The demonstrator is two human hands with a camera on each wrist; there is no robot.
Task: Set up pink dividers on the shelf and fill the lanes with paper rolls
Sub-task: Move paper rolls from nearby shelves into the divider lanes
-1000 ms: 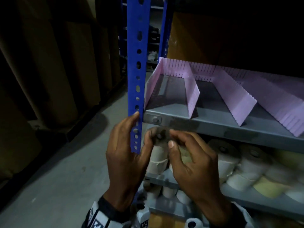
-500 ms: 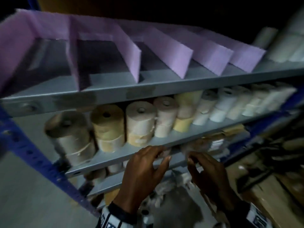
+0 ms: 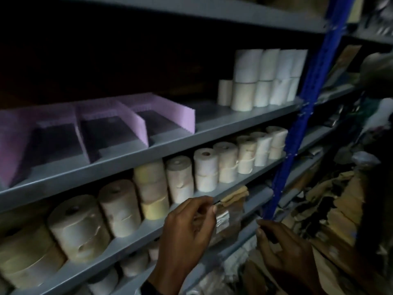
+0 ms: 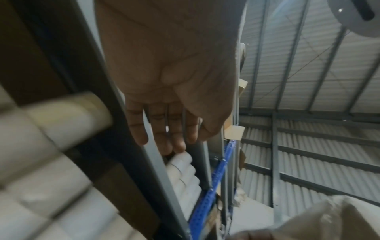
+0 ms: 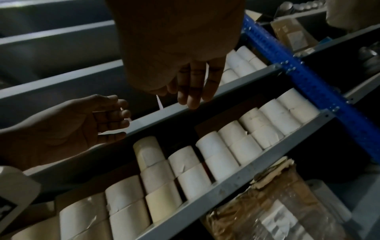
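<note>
Pink dividers (image 3: 136, 122) upright on upper shelf (image 3: 170, 143), lanes empty; paper rolls (image 3: 206, 169) one shelf down, up-left of my hands. Head: left hand (image 3: 187, 228) nearer rolls, right hand (image 3: 285, 250) lower right. Left wrist: fingers relaxed, holding nothing. Right wrist: fingers loose, empty

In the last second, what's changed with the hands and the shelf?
Both hands let go of the small roll they held up by the blue post and dropped to the lower shelf edge; the left hand and right hand are now empty, fingers loose. The view swung right. The pink dividers stay put, lanes unfilled.
</note>
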